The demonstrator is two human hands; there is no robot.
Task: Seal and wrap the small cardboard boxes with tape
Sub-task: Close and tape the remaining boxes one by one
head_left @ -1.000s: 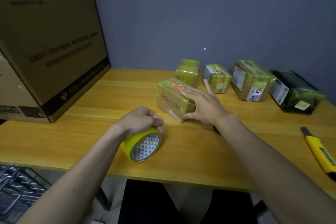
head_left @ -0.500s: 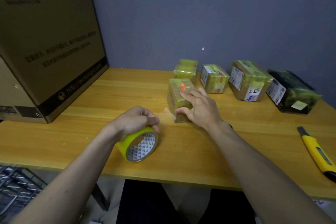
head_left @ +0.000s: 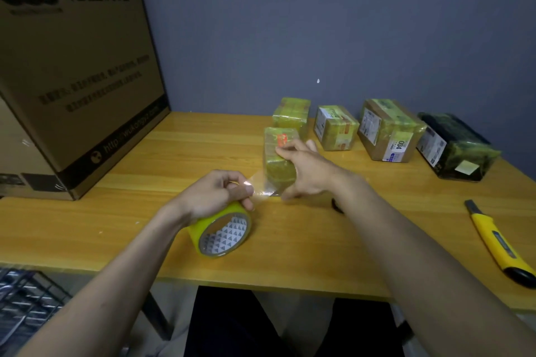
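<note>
A small cardboard box wrapped in yellowish tape lies mid-table, its short end toward me. My right hand rests on its right side with fingers spread over the top and thumb low near the table. My left hand grips a roll of yellow tape standing on edge in front of the box. A clear strip of tape stretches from the roll to the box's near end.
Along the wall stand three taped boxes and a dark wrapped parcel. A yellow utility knife lies at the right. A large cardboard carton fills the left. A wire rack is below left.
My right hand turned the box from a diagonal lie to end-on toward me. The tape roll stayed with my left hand, and the strip now runs taut to the box.
</note>
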